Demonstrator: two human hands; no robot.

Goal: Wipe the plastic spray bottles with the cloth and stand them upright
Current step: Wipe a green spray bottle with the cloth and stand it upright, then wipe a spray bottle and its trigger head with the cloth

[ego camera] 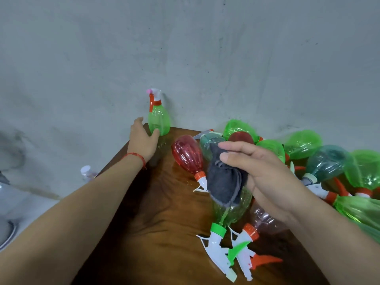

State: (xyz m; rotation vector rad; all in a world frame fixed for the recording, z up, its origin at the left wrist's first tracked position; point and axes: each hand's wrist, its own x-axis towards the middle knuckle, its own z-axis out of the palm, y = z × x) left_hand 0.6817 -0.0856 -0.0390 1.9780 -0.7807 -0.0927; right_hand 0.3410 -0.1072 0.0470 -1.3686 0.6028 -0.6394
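The green bottle [159, 120] stands upright at the far corner of the table [160, 212], about eleven o'clock from the person, against the wall [205, 58] and close to the left edge. The left hand [144, 138] lies loosely spread beside it, thumb touching its lower side, fingers not wrapped round it. The right hand [265, 173] pinches the grey cloth [224, 182] at one o'clock. The risk, I judge, is how light the bottle looks and how near the corner it sits: a brush of the wrist on drawing back could tip it over the edge toward nine o'clock. The red bottle [186, 154] lies just right of it, and the heap of bottles [327, 159] crowds two to three o'clock, so bare wood shows mainly from six to eight o'clock.
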